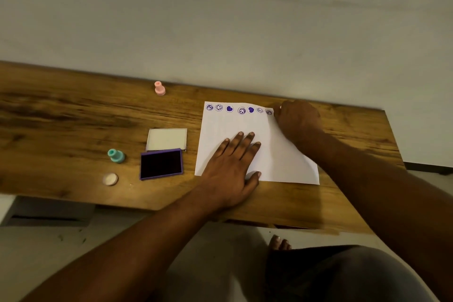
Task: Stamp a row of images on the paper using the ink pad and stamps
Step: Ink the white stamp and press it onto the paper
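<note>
- Pale wall runs behind a wooden desk (73, 117) with strong dark grain.
- White paper (282, 154) lies on the right half of the desk, reaching from near the front edge almost to the far edge.
- Seven purple prints (229, 108), smiley faces and hearts inside rings, form a row along the paper's far edge. The row runs left to right, roughly in line with the desk's far edge.
- Left hand (232, 167) lies flat, palm down, on the paper's near left part, with its fingers straight and spread toward the row and its thumb out to the right. It grips nothing.
- Right hand (297, 117) is at the paper's far right corner, just past the last print. Its knuckles face up and its fingers are curled under; I cannot tell what they hold.
- Open purple ink pad (161, 164) sits left of the paper, its pale lid (166, 139) touching it on the far side.
- Teal stamp (116, 155) and a pale round cap (110, 179) sit left of the pad.
- Pink stamp (159, 88) stands upright by the far edge.
</note>
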Demonstrator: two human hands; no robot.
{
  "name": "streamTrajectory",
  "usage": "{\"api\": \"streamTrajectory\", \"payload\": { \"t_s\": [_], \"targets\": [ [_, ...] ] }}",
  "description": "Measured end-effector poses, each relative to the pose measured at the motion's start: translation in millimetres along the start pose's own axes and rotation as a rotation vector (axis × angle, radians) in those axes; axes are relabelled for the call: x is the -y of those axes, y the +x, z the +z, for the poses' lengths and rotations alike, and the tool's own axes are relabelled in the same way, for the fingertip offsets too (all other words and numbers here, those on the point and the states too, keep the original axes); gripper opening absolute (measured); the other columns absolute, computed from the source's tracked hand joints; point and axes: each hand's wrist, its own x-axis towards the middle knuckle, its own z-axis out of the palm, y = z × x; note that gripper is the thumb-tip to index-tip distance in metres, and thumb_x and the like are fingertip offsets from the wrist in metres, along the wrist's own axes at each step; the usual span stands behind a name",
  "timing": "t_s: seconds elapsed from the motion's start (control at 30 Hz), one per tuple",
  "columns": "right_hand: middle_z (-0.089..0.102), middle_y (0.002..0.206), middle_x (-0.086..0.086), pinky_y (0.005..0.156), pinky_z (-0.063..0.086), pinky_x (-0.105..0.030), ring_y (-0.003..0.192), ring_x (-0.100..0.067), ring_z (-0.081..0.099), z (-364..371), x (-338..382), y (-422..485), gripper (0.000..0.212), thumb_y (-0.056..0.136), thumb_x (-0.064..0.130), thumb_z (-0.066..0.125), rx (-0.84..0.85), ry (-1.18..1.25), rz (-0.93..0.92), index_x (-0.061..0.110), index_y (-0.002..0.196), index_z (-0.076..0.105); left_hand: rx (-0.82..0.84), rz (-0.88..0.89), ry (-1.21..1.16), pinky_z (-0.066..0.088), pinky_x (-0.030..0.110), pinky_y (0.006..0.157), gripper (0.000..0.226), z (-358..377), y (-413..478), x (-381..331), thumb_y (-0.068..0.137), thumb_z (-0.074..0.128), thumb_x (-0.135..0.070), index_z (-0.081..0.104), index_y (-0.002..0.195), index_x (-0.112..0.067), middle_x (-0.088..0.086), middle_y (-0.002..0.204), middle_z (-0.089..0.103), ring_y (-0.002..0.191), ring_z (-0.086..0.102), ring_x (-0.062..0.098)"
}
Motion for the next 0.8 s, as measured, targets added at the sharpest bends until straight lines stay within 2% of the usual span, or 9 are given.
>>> {"api": "streamTrajectory", "payload": {
  "t_s": [0.03, 0.1, 0.17, 0.2, 0.23, 0.3, 0.4, 0.6, 0.8],
  "targets": [
    [0.071, 0.105, -0.022, 0.085, 0.053, -0.042, 0.100, -0.041, 0.067, -1, -5, 0, 0.046, 0.107, 0.034, 0.036, -0.006, 0.095, 0.037, 0.007, 0.103, 0.073, -0.003, 0.002, 0.004, -0.008, 0.042, 0.130, 0.077, 0, 0, 0, 0.105, 0.027, -0.062, -0.001, 0.169, -0.028, -0.003, 0.176, -0.013, 0.161, -0.017, 0.018],
    [0.072, 0.100, -0.025, 0.081, 0.052, -0.040, 0.095, -0.042, 0.067, -3, -16, 0, 0.057, 0.108, 0.044, 0.036, -0.081, 0.541, 0.259, 0.004, 0.096, 0.075, -0.003, 0.003, 0.006, -0.009, 0.042, 0.130, 0.077, 1, -1, 0, 0.105, 0.026, -0.062, -0.001, 0.169, -0.027, -0.002, 0.176, -0.014, 0.161, -0.018, 0.018],
    [0.065, 0.074, -0.012, 0.056, 0.046, -0.030, 0.066, -0.032, 0.061, -5, -33, -6, 0.055, 0.105, 0.052, 0.037, -0.178, 1.136, 0.611, 0.014, 0.077, 0.066, -0.015, 0.006, -0.008, -0.008, 0.042, 0.130, 0.078, 3, -1, 1, 0.105, 0.026, -0.062, 0.000, 0.169, -0.027, -0.002, 0.176, -0.013, 0.161, -0.017, 0.018],
    [0.053, 0.063, -0.003, 0.046, 0.035, -0.023, 0.051, -0.023, 0.049, -7, -39, -9, 0.050, 0.103, 0.053, 0.039, -0.170, 1.410, 0.747, 0.019, 0.071, 0.055, -0.025, 0.009, -0.009, -0.007, 0.042, 0.131, 0.078, 4, 0, 1, 0.104, 0.026, -0.062, 0.001, 0.169, -0.026, -0.002, 0.177, -0.011, 0.161, -0.016, 0.018],
    [0.042, 0.057, 0.003, 0.042, 0.024, -0.019, 0.044, -0.015, 0.037, -7, -44, -11, 0.046, 0.103, 0.053, 0.040, -0.160, 1.608, 0.818, 0.021, 0.070, 0.047, -0.028, 0.012, -0.011, -0.007, 0.042, 0.131, 0.078, 5, 0, 2, 0.104, 0.026, -0.062, 0.001, 0.169, -0.026, -0.001, 0.177, -0.010, 0.162, -0.015, 0.019],
    [0.032, 0.053, 0.007, 0.041, 0.014, -0.020, 0.040, -0.009, 0.025, -12, -49, -13, 0.043, 0.104, 0.048, 0.041, -0.123, 1.781, 0.806, 0.022, 0.069, 0.041, -0.023, 0.011, 0.000, -0.006, 0.043, 0.131, 0.078, 7, 0, 2, 0.104, 0.025, -0.063, 0.001, 0.169, -0.026, -0.001, 0.177, -0.010, 0.162, -0.014, 0.019],
    [0.031, 0.052, 0.008, 0.041, 0.015, -0.021, 0.041, -0.009, 0.026, -18, -42, -11, 0.042, 0.103, 0.045, 0.041, -0.070, 1.804, 0.709, 0.023, 0.067, 0.041, -0.028, 0.007, 0.004, -0.005, 0.044, 0.131, 0.078, 7, 0, 1, 0.104, 0.026, -0.062, 0.002, 0.169, -0.025, -0.001, 0.177, -0.010, 0.162, -0.013, 0.020],
    [0.043, 0.059, 0.002, 0.044, 0.026, -0.021, 0.047, -0.014, 0.042, -20, -15, -12, 0.037, 0.103, 0.042, 0.046, -0.083, 1.583, 0.560, 0.019, 0.076, 0.056, -0.010, 0.016, 0.024, -0.005, 0.044, 0.131, 0.078, 4, -1, 2, 0.104, 0.023, -0.062, 0.001, 0.169, -0.024, 0.000, 0.177, -0.010, 0.162, -0.013, 0.021],
    [0.070, 0.072, -0.007, 0.049, 0.039, -0.021, 0.062, -0.019, 0.069, -23, -8, -16, 0.028, 0.099, 0.038, 0.062, -0.063, 1.456, 0.422, 0.011, 0.094, 0.071, 0.011, 0.018, 0.025, -0.003, 0.046, 0.131, 0.078, 0, -1, 0, 0.105, 0.021, -0.061, 0.000, 0.169, -0.022, 0.002, 0.177, -0.010, 0.162, -0.014, 0.021]
  ]
}}
